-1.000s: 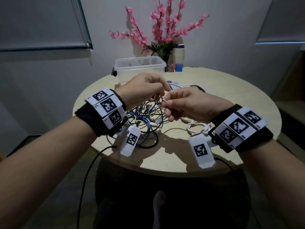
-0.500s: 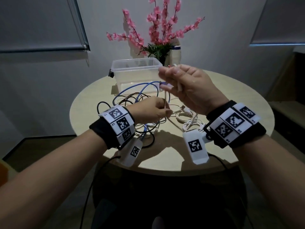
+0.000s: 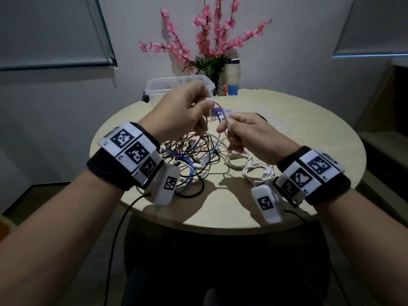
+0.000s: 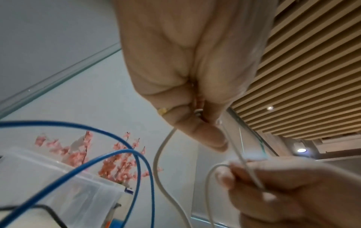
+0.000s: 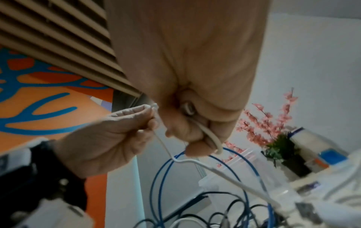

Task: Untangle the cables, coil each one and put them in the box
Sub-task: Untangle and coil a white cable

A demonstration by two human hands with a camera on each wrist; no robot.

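White cable (image 3: 223, 115) is pinched between both hands above the desk (image 3: 309, 120): left hand (image 3: 183, 113) and right hand (image 3: 247, 133) each have a grip clamped on it. Looks light and floppy, so I'd hold near the plug; the tangle (image 3: 189, 155) sits underneath.

The round pale wood-look bench (image 3: 298, 129) has a smooth, faintly glossy top. The clear plastic box (image 3: 159, 85) looks translucent; the thin white cable (image 4: 162, 154) is smooth and matt.
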